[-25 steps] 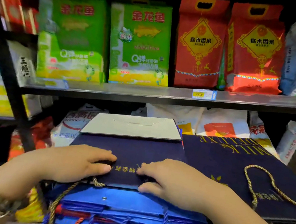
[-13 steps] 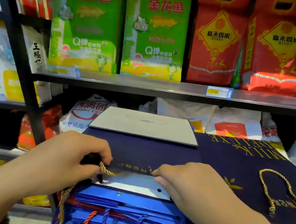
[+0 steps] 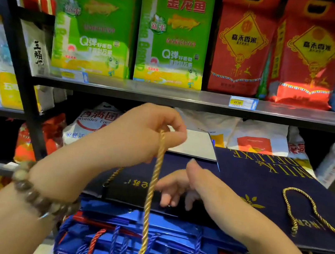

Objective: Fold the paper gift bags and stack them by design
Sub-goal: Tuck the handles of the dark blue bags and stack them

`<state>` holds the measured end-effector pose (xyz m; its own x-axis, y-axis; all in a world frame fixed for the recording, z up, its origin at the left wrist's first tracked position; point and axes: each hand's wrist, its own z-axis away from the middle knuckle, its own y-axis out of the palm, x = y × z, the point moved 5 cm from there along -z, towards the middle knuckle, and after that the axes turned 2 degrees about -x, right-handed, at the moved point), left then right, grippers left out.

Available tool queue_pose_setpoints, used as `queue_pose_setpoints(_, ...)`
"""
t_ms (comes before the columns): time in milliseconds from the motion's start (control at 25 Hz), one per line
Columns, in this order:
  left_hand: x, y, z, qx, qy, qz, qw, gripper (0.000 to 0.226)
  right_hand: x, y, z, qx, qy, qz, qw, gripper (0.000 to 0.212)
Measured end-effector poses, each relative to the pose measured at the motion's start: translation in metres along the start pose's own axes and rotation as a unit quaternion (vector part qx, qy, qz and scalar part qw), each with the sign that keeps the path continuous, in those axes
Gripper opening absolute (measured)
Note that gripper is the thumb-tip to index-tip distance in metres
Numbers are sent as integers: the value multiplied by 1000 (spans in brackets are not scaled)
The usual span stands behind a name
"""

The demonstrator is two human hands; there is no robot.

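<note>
Since half a second earlier, the gold cord handle [image 3: 156, 169] had been lifted clear of the navy gift bag [image 3: 132, 178]. Both hands had lain low at the bag's near edge; now the left hand [image 3: 139, 135] was raised above it, pinching the cord between thumb and curled fingers. One strand dropped straight down past the bag's front edge and out of view at the bottom.

The bag lay flat on top of the blue bag stack [image 3: 146, 229], its pale base flap [image 3: 196, 144] turned up at the far end. The right hand [image 3: 188, 185] rested on the bag, thumb up, fingers loosely bent with tips near the front edge, gripping nothing I could make out.

Judgement: the step in hand was taming the handle before the bag is finally flattened. To do it well, keep the right fingertips pinning the bag so it does not slide off the stack. Then lay the cord inside or flat along the panel, so it is not trapped as a lump.

A second navy bag [image 3: 273, 187] lay just to the right, overlapping, its own gold loop [image 3: 302, 212] loose on top. Behind, on the metal shelf [image 3: 189, 96], stood green rice bags [image 3: 95, 23] and red rice bags [image 3: 241, 44].
</note>
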<state>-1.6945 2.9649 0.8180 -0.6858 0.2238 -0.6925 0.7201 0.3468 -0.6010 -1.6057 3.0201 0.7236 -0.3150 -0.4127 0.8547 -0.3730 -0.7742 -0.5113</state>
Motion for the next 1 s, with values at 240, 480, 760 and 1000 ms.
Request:
queue_pose_setpoints(240, 2, -6, -46, -72, 3, -256, 964, 22, 29, 2, 33, 44, -67, -98, 992, 33)
queue_pose_setpoints(480, 32, 2, -28, -7, -65, -295, 953, 40, 11, -45, 17, -142, 0, -297, 944, 38)
queue_pose_setpoints(760, 31, 49, 20, 177, -49, -146, 972, 19, 2, -44, 3, -155, 48, -358, 920, 29)
queue_pose_setpoints(1000, 47, 48, 19, 135, -63, -108, 983, 21, -4, -42, 6, -134, 90, -225, 961, 38)
